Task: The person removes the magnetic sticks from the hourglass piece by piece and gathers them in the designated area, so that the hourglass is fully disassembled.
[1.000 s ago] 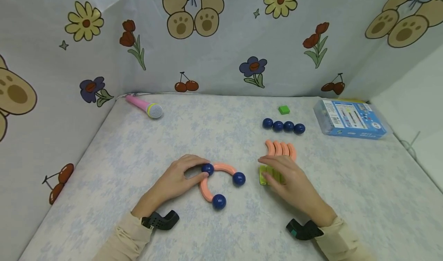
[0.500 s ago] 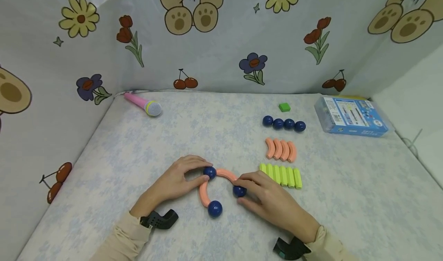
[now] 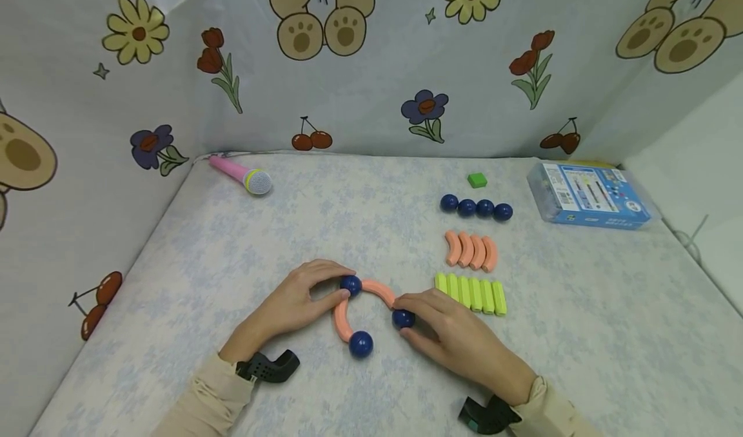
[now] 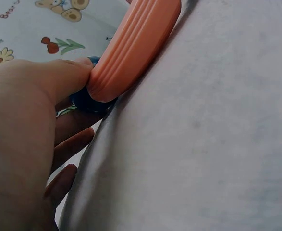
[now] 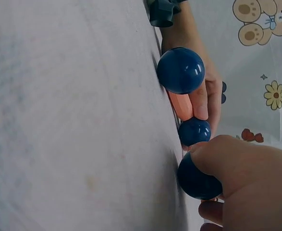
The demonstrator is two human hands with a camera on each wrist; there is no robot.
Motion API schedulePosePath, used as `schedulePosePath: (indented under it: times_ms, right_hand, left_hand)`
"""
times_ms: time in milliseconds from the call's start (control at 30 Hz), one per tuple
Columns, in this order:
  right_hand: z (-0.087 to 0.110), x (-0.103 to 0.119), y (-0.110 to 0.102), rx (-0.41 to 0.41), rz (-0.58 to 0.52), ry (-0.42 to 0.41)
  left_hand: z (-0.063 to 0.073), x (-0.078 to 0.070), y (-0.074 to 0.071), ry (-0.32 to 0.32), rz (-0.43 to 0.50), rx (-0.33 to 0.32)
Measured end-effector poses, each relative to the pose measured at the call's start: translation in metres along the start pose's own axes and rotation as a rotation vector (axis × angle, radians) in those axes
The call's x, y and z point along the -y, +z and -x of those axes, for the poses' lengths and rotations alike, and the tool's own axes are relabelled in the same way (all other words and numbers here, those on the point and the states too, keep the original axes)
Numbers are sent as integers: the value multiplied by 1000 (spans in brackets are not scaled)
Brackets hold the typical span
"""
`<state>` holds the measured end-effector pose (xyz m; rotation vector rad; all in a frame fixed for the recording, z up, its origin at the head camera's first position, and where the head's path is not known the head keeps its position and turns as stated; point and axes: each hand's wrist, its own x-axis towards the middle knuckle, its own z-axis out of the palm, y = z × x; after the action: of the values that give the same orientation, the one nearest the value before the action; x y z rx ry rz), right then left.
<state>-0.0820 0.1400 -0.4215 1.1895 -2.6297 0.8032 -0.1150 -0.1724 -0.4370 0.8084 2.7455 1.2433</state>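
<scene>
My left hand (image 3: 302,296) pinches a dark blue ball (image 3: 351,286) between thumb and fingers. Two curved orange rods join that ball: one orange rod (image 3: 342,321) runs toward me to a free blue ball (image 3: 361,344), the other orange rod (image 3: 379,290) arcs right. At the right end of the arc, my right hand (image 3: 455,340) pinches another blue ball (image 3: 403,319). In the left wrist view the grooved orange rod (image 4: 136,48) stands out from the gripped ball. The right wrist view has the free ball (image 5: 181,70) beyond both hands' grips.
Right of the hands lie a row of yellow-green rods (image 3: 470,293), several curved orange rods (image 3: 471,251) and a row of blue balls (image 3: 476,208). Farther back are a green block (image 3: 477,180) and a blue box (image 3: 592,195). A pink toy microphone (image 3: 240,174) lies at the back left.
My right hand has moved left from over the yellow-green rods to the right-hand blue ball and grips it. That ball has shifted slightly toward me. My left hand keeps its grip.
</scene>
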Motion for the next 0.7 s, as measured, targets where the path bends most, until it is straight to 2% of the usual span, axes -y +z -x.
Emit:
schedulePosePath:
  times_ms: [267,400,533,700]
  right_hand:
    - [0,0,-2,13,-39,11]
    - [-1,-3,-6,-10,-71,22]
    - [-3,-13,-15,-94,-69,15]
    - [-5,-35,-37,-224,-65,51]
  left_hand:
    - [0,1,1,-21,-5,-5]
    - [0,0,0,-34,-12,-4]
    - [1,-1,0,-24,-17,-9]
    - [2,-1,0,-31,-19,-18]
